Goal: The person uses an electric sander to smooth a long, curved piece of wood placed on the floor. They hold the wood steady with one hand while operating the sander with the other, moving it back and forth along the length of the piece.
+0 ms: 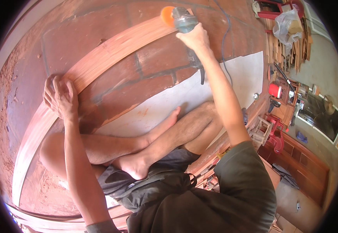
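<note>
A long, reddish wooden plank [112, 50] lies across the tiled floor, from the lower left up to the top middle. My left hand [61, 95] rests on it with the fingers bent over the wood; whether they grip its edge is hidden. At the plank's far end my right hand [195, 38] is closed around the body of an angle grinder [185, 21]. An orange disc [167, 16] is on the tool's left side, at the plank's surface. Below my right forearm a dark handle-like part [202, 76] shows; what it belongs to is partly hidden.
A dark cord [226, 35] runs over the floor right of the grinder. My crossed legs rest on a white sheet [246, 72]. Stacked wood strips [281, 54], a plastic bag [287, 27], a red-and-white container [274, 91] and a red plastic chair [276, 136] stand on the right.
</note>
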`<act>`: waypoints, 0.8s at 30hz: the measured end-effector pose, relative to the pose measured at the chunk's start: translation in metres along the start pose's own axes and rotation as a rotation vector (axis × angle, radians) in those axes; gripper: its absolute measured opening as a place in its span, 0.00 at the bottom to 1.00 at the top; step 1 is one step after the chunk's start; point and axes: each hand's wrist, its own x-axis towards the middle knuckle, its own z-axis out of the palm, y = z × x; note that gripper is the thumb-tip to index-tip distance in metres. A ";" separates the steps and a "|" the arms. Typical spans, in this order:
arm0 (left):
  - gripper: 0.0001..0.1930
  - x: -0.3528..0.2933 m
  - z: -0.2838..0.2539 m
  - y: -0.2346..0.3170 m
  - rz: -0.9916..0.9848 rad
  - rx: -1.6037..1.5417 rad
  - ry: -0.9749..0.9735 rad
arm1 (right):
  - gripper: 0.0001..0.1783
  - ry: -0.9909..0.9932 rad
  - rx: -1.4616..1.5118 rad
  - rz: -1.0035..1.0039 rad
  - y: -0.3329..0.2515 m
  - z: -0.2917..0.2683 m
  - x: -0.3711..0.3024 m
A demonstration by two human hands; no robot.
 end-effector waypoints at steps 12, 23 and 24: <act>0.18 -0.002 0.002 -0.007 0.000 0.024 0.020 | 0.52 0.042 0.001 0.068 0.014 0.007 0.018; 0.19 0.000 -0.001 0.000 -0.011 0.028 -0.014 | 0.51 0.054 0.022 0.163 0.033 0.004 0.012; 0.19 -0.001 -0.001 0.000 -0.008 0.019 -0.015 | 0.51 0.026 0.008 0.130 0.030 0.002 -0.002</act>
